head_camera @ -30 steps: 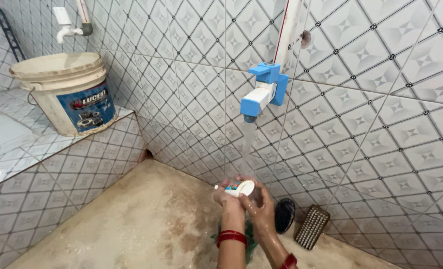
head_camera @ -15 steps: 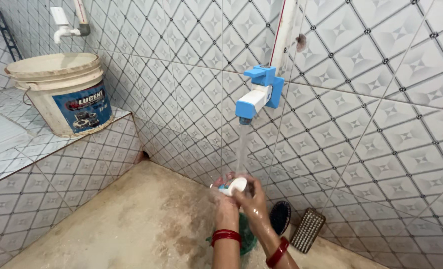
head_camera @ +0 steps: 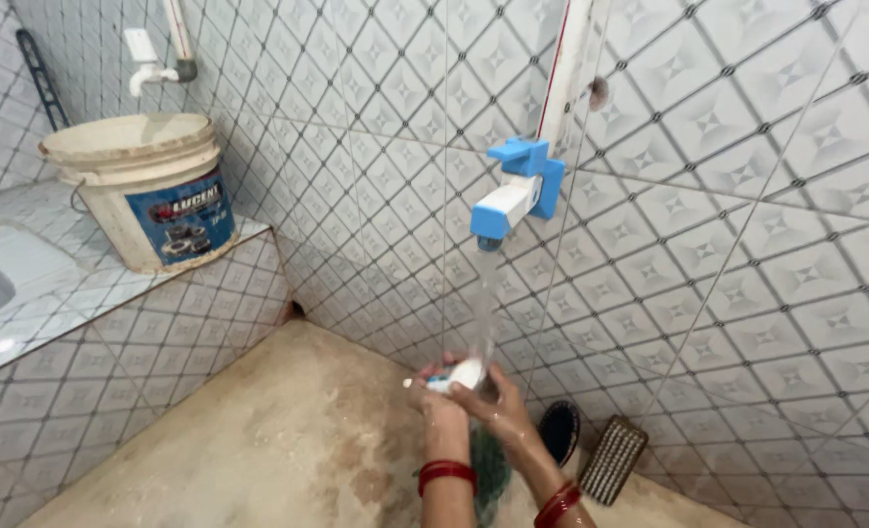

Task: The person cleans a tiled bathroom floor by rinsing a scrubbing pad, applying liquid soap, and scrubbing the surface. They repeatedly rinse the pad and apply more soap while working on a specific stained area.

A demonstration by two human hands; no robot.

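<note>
1. Head view: both hands meet under a blue and white tap (head_camera: 509, 203) on a tiled wall. The left hand (head_camera: 441, 409) and right hand (head_camera: 493, 409) together clasp a small white container (head_camera: 457, 376), held in the running water (head_camera: 483, 308).
2. Rinsing likely goes best by turning it slowly within the stream, grip firm since it looks wet.
3. A brush (head_camera: 612, 458) leans against the wall, and a bucket (head_camera: 151, 191) stands on a ledge.
</note>
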